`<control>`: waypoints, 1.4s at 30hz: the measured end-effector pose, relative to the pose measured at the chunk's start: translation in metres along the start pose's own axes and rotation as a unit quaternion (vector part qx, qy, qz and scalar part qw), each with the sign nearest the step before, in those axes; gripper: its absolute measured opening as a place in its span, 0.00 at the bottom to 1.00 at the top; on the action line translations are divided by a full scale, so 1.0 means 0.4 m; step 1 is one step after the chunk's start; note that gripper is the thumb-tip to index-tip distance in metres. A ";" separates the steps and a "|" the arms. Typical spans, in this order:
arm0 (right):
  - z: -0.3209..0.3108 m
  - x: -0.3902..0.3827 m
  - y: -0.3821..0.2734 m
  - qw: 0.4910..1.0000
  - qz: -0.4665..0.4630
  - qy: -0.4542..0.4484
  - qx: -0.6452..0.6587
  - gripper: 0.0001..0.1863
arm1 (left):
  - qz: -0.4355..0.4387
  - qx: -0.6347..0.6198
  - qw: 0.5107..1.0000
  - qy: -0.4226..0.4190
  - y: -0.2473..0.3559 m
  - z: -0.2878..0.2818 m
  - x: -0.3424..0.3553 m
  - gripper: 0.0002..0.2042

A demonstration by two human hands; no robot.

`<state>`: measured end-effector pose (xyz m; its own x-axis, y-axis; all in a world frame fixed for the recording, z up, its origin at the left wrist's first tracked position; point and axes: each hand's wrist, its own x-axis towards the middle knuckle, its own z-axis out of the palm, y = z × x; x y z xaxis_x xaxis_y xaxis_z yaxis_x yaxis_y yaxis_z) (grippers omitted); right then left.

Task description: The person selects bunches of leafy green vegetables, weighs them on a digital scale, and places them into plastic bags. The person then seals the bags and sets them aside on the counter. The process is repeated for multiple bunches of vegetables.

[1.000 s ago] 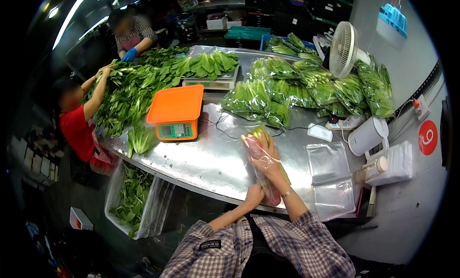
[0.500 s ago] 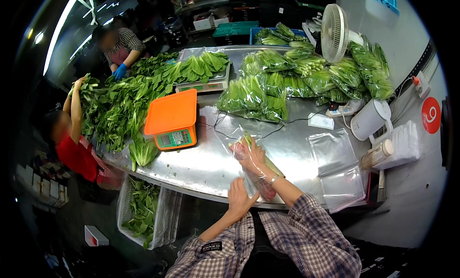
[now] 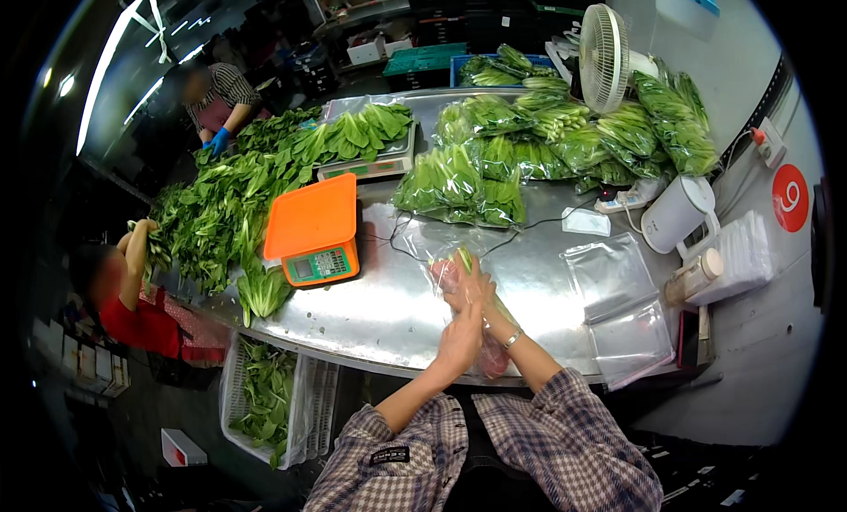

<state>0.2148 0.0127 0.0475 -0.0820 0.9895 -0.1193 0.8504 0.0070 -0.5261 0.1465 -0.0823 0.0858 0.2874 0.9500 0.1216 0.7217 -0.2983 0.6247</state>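
A clear plastic bag (image 3: 441, 298) lies on the metal table in front of me, holding reddish, rounded produce (image 3: 494, 357) and a long green stalk (image 3: 506, 310); their exact kind is hard to make out. My right hand (image 3: 475, 288) wraps over the upper part of the bag, closed round its contents. Against it, my left hand (image 3: 460, 339) grips the side of the bag just below the right hand, its fingers close together and partly hidden. An orange scale (image 3: 311, 229) stands to the left of my hands.
Bagged greens (image 3: 459, 181) are heaped at the back beside a fan (image 3: 604, 59). Loose leafy greens (image 3: 212, 216) cover the left side, where two co-workers handle them. Empty plastic bags (image 3: 609, 278), a white kettle (image 3: 678, 214) and a jar (image 3: 695, 281) sit right. Cables cross the table.
My left hand has moved up and right from the table's edge onto the bag beside my right hand. The red-sleeved co-worker's hands have lowered with greens.
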 end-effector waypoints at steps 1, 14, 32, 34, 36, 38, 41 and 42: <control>-0.002 0.003 -0.007 1.000 0.009 0.012 0.001 0.49 | -0.025 -0.019 0.999 -0.010 0.000 0.023 -0.014 0.25; -0.043 -0.042 -0.025 0.993 -0.080 0.034 -0.078 0.42 | 0.102 0.056 0.993 0.022 0.180 -0.038 0.012 0.19; -0.139 0.116 0.144 0.840 -0.177 -0.512 -0.040 0.20 | 0.168 -0.264 0.938 0.151 0.313 -0.069 0.115 0.09; -0.157 0.118 0.158 0.833 -0.151 -0.532 -0.030 0.21 | 0.160 -0.276 0.936 0.151 0.296 -0.046 0.129 0.09; -0.174 0.125 0.161 0.828 -0.129 -0.546 -0.018 0.21 | 0.193 -0.316 0.920 0.131 0.283 -0.070 0.131 0.11; -0.168 0.155 0.139 0.817 -0.127 -0.563 -0.015 0.21 | 0.192 -0.318 0.925 0.083 0.239 -0.127 0.136 0.13; -0.158 0.189 0.151 0.807 -0.119 -0.578 0.003 0.22 | 0.202 -0.312 0.928 0.031 0.081 -0.164 0.125 0.46; -0.170 0.185 0.173 0.809 -0.108 -0.578 0.013 0.22 | 0.273 -0.307 0.908 0.086 0.034 -0.135 0.133 0.54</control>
<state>0.3030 0.0962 0.0595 -0.6711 0.1699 -0.7216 0.7413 0.1429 -0.6558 0.1375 -0.0309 0.1425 0.3558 0.6915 0.6287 -0.0011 -0.6724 0.7402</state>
